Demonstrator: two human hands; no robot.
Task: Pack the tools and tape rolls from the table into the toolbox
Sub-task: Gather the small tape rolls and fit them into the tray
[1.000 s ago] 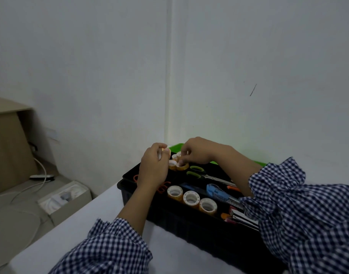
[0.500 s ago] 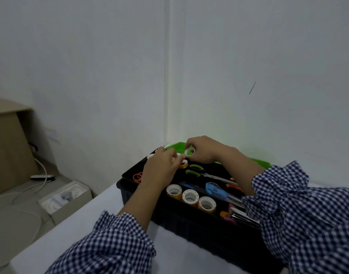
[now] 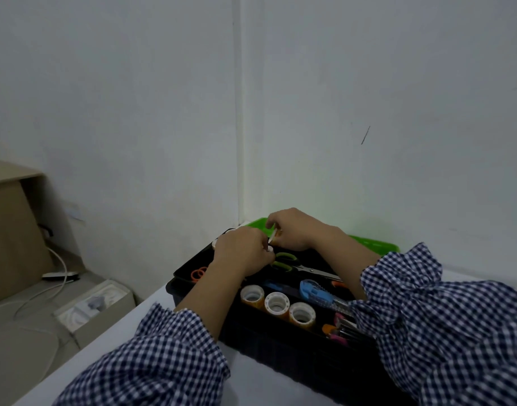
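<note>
Black plastic forms the toolbox (image 3: 280, 341) on the surface (image 3: 128, 341). At its twelve o'clock end, a small tape roll (image 3: 272, 237) is pinched by the right hand (image 3: 294, 230), probably for seating among others; the left hand (image 3: 242, 253) is curled closed, its contents hidden. Three tape rolls (image 3: 277, 303) are lined up at six o'clock.

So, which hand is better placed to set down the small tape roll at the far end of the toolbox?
Probably the right hand: it pinches a small tape roll above the toolbox far end. The left hand is curled beside it; what it holds is hidden.
</note>
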